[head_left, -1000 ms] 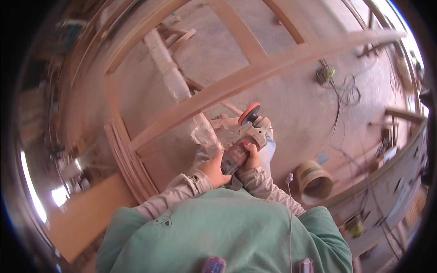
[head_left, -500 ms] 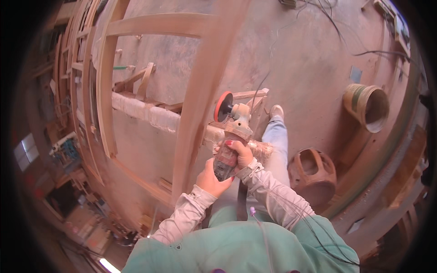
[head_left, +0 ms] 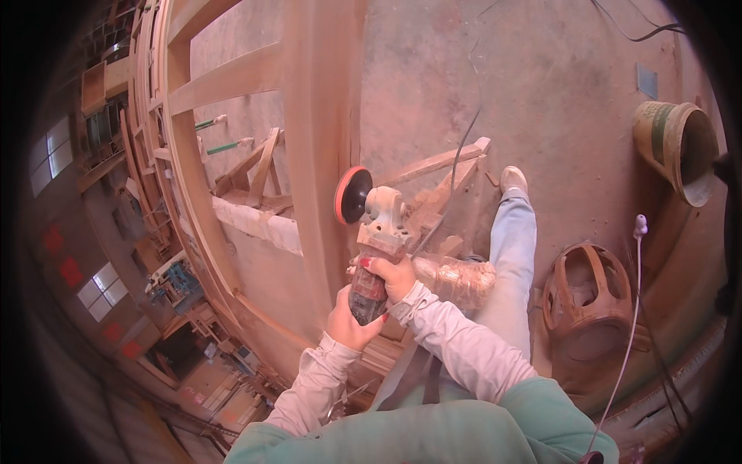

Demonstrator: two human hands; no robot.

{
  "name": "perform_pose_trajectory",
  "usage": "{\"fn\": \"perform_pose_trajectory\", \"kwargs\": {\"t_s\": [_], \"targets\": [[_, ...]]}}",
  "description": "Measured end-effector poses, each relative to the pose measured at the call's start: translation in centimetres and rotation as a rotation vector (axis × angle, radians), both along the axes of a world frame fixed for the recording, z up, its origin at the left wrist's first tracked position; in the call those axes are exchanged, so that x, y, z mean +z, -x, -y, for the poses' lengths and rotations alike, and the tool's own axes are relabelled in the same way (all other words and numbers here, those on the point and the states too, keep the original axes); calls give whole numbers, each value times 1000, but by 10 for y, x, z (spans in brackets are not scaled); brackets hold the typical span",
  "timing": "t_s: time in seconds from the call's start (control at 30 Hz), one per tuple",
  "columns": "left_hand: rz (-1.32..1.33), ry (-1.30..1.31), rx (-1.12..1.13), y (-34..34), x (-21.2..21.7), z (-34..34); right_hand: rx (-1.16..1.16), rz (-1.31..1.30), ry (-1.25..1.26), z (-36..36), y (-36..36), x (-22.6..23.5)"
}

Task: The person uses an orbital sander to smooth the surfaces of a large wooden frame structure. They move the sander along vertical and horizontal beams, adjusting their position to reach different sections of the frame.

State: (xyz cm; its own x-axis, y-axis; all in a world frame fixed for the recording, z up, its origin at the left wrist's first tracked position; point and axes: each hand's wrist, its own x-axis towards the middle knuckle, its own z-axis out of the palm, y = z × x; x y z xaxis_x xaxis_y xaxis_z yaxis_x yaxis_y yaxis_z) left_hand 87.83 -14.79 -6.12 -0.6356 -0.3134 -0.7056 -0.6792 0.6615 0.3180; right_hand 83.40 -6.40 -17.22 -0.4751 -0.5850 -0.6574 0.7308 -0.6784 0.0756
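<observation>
Both my hands are closed round an angle grinder [head_left: 368, 280] with a dusty grey-and-red body and a pale gear head. My left hand [head_left: 352, 323] wraps the rear of the body, and my right hand [head_left: 396, 278] grips it farther forward. At its head is a black backing pad with an orange-red rim, a sanding disc [head_left: 353, 196]. The disc stands on edge beside the broad upright board of a wooden frame [head_left: 321, 155]. Whether its face touches the wood, I cannot tell.
A wrapped padded bar [head_left: 456, 280] on a wooden trestle [head_left: 433, 166] lies by my leg. A barrel-shaped wooden stool [head_left: 589, 298] and a tipped bucket [head_left: 672, 147] stand right. A dark cord [head_left: 452, 174] runs across the dusty floor. Machines [head_left: 174, 282] and stacked wood are at left.
My view has turned, so the frame's board now stands more upright and the stool and bucket sit farther right. The grinder's disc has shifted left in view. Both hands keep hold.
</observation>
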Motion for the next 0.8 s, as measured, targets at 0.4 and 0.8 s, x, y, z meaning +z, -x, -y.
{"fn": "perform_pose_trajectory", "kwargs": {"t_s": [0.4,0.8], "targets": [[-108,-35,31,64,-24,-11,10,-107,-60,-16,86,-10],[-117,-105,60,90,-22,-17,3,-101,-67,-20,107,-3]]}}
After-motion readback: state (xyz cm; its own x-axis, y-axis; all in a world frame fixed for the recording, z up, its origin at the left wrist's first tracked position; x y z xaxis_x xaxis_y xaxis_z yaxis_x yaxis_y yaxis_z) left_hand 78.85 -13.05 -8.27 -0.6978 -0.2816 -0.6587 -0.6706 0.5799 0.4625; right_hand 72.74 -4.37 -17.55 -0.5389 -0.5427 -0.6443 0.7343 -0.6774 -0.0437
